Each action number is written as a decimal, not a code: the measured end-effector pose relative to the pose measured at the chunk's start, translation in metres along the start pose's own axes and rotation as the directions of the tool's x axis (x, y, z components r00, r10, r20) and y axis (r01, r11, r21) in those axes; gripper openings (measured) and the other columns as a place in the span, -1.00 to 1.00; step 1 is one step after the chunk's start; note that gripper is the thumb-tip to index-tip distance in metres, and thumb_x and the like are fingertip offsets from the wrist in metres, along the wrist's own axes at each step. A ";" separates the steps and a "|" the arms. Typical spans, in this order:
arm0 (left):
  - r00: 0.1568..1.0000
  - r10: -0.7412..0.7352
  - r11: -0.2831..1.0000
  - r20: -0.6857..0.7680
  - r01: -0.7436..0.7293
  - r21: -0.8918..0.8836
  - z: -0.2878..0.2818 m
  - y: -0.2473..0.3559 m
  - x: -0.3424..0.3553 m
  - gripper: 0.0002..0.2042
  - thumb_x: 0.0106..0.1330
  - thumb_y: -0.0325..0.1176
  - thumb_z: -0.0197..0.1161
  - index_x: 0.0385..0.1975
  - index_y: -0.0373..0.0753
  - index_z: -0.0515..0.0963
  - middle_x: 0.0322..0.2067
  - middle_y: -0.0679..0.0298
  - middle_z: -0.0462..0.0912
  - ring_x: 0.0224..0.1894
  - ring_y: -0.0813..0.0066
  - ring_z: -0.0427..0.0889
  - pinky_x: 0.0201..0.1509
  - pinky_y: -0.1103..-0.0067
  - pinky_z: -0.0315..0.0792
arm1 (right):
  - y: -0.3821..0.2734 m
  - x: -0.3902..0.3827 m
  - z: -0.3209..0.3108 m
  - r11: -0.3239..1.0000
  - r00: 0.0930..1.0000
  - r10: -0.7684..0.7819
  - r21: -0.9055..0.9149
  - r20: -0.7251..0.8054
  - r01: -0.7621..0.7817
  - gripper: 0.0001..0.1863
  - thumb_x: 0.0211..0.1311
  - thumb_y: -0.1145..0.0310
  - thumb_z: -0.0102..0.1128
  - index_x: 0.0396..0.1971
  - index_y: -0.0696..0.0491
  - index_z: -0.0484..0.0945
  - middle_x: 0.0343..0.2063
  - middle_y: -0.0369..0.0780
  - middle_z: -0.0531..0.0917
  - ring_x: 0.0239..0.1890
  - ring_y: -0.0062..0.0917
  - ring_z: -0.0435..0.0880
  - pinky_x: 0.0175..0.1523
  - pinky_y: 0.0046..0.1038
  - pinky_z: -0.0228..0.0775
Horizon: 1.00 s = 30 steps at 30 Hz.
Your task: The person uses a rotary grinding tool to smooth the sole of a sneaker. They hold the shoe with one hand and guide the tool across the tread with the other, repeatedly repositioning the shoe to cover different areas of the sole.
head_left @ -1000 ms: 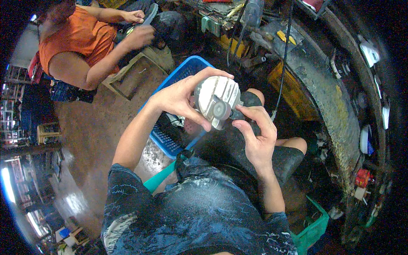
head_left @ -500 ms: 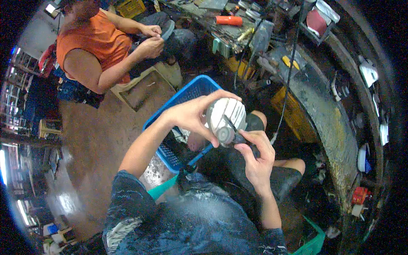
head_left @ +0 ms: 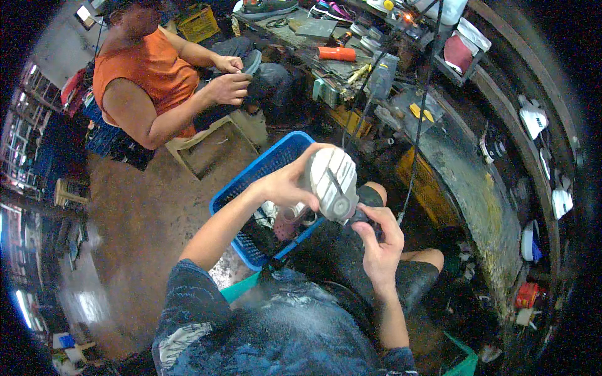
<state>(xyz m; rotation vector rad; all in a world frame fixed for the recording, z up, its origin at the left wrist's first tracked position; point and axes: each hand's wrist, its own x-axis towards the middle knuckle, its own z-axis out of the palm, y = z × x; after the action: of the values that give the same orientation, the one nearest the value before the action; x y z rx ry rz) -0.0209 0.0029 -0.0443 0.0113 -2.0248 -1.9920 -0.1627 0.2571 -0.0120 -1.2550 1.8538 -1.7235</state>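
My left hand (head_left: pixel 285 187) wraps round the rim of a shoe (head_left: pixel 332 178), its white-and-grey ridged sole turned upward, with a dark slot and a round grey pad. At the sole's lower right end, my right hand (head_left: pixel 381 241) pinches a dark part (head_left: pixel 359 215); whether that is the shoe's own upper or a separate piece, I cannot tell. Below the shoe is a blue plastic basket (head_left: pixel 249 173) holding a reddish-brown item (head_left: pixel 285 222) and other pieces, partly hidden by my forearm and the shoe.
A co-worker (head_left: pixel 144 88) in orange sits at upper left, hands on a grey item, above a wooden frame (head_left: pixel 180 158). A cluttered curved bench (head_left: pixel 476 219) runs along the right with an orange cylinder (head_left: pixel 337 54). A black cable (head_left: pixel 420 125) hangs nearby; a green bin (head_left: pixel 467 357) is at lower right.
The shoe has turned, its slot and round pad now more upright and to the right. My hands shift with it, still gripping. The view has swung, showing more of the far bench.
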 end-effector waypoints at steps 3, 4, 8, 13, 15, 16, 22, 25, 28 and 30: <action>0.977 -0.035 0.979 -0.210 -0.009 -0.205 0.013 -0.020 0.000 0.22 0.22 0.28 0.55 0.72 -0.19 -0.06 0.59 0.16 0.27 0.62 0.25 0.24 0.70 0.25 0.11 | 0.007 -0.001 -0.003 0.997 0.999 0.027 0.068 -0.036 -0.025 -0.71 0.30 0.50 0.51 0.00 0.19 0.77 -0.17 -0.14 0.79 -0.08 -0.38 0.76 0.13 -0.39 0.55; 0.964 0.018 0.975 -0.267 -0.076 -0.210 0.016 -0.023 0.005 0.16 0.33 0.41 0.39 0.72 -0.18 -0.04 0.60 0.14 0.26 0.62 0.21 0.26 0.70 0.23 0.13 | 0.009 -0.001 -0.005 0.997 0.999 0.039 0.073 -0.037 -0.036 -0.72 0.30 0.50 0.50 -0.01 0.19 0.77 -0.17 -0.14 0.79 -0.08 -0.38 0.76 0.13 -0.39 0.55; 0.944 -0.207 0.866 -0.258 0.054 -0.498 0.032 -0.013 0.007 0.02 0.53 0.59 -0.31 0.65 -0.24 0.19 0.52 0.04 0.43 0.51 0.08 0.48 0.64 0.17 0.30 | 0.018 -0.004 -0.015 0.998 0.999 0.036 0.057 -0.003 -0.036 -0.72 0.33 0.59 0.43 0.03 0.21 0.73 -0.07 -0.16 0.78 -0.03 -0.43 0.72 0.16 -0.44 0.53; 0.883 -0.463 0.764 -0.082 0.350 -0.542 0.080 -0.014 -0.011 -0.02 0.57 0.55 -0.35 0.62 -0.23 0.26 0.47 0.05 0.50 0.45 0.10 0.55 0.58 0.19 0.38 | 0.033 -0.012 -0.021 0.999 0.999 0.031 0.011 -0.008 -0.031 -0.70 0.32 0.56 0.45 0.04 0.20 0.74 -0.06 -0.16 0.78 -0.01 -0.44 0.71 0.17 -0.41 0.51; 0.867 -0.497 0.743 -0.028 0.409 -0.530 0.093 -0.021 -0.017 -0.02 0.56 0.55 -0.34 0.62 -0.23 0.27 0.44 0.05 0.52 0.41 0.11 0.58 0.54 0.20 0.41 | 0.040 -0.016 -0.023 0.999 0.999 0.035 -0.019 -0.023 -0.036 -0.69 0.29 0.52 0.49 0.02 0.20 0.75 -0.07 -0.15 0.79 -0.03 -0.42 0.72 0.15 -0.41 0.52; 0.853 -0.521 0.715 -0.010 0.430 -0.551 0.097 -0.024 -0.019 -0.01 0.56 0.55 -0.36 0.61 -0.24 0.28 0.45 0.04 0.51 0.43 0.10 0.57 0.55 0.19 0.41 | 0.043 -0.017 -0.024 0.999 0.999 0.016 -0.049 -0.034 -0.017 -0.69 0.29 0.52 0.50 0.02 0.20 0.75 -0.07 -0.15 0.79 -0.03 -0.41 0.72 0.14 -0.41 0.52; 0.855 -0.519 0.774 -0.008 0.466 -0.428 0.092 -0.024 -0.017 0.02 0.54 0.57 -0.33 0.59 -0.30 0.29 0.46 0.02 0.50 0.44 0.12 0.55 0.55 0.20 0.43 | 0.049 -0.016 -0.020 0.990 0.995 -0.066 -0.132 -0.068 0.057 -0.67 0.26 0.51 0.51 0.02 0.19 0.76 -0.10 -0.14 0.80 -0.05 -0.36 0.73 0.13 -0.38 0.54; 0.839 -0.544 0.752 -0.003 0.486 -0.444 0.093 -0.020 -0.018 0.01 0.55 0.57 -0.33 0.58 -0.30 0.29 0.45 0.03 0.51 0.44 0.14 0.56 0.55 0.22 0.42 | 0.049 -0.013 -0.017 0.989 0.996 -0.033 -0.147 -0.085 0.021 -0.69 0.22 0.41 0.57 -0.04 0.11 0.80 -0.11 -0.15 0.84 -0.07 -0.26 0.78 0.12 -0.27 0.52; 0.830 -0.558 0.740 0.011 0.504 -0.446 0.092 -0.018 -0.018 0.01 0.58 0.54 -0.43 0.58 -0.31 0.30 0.42 0.06 0.54 0.43 0.20 0.56 0.56 0.30 0.39 | 0.051 -0.011 -0.017 0.987 0.997 -0.027 -0.163 -0.073 0.015 -0.67 0.24 0.48 0.54 0.00 0.18 0.79 -0.11 -0.14 0.80 -0.06 -0.35 0.73 0.13 -0.36 0.54; 0.831 -0.556 0.742 0.009 0.501 -0.445 0.093 -0.016 -0.018 0.01 0.58 0.54 -0.44 0.58 -0.31 0.31 0.42 0.05 0.54 0.43 0.20 0.55 0.57 0.30 0.38 | 0.051 -0.011 -0.018 0.987 0.997 -0.029 -0.162 -0.066 0.018 -0.67 0.23 0.46 0.54 0.00 0.17 0.79 -0.11 -0.15 0.81 -0.05 -0.34 0.73 0.13 -0.35 0.54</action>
<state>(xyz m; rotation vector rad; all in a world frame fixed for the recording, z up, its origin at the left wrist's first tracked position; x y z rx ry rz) -0.0274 0.0973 -0.0631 0.6770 -1.5626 -2.6692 -0.1894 0.2713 -0.0586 -1.2976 2.0612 -1.6764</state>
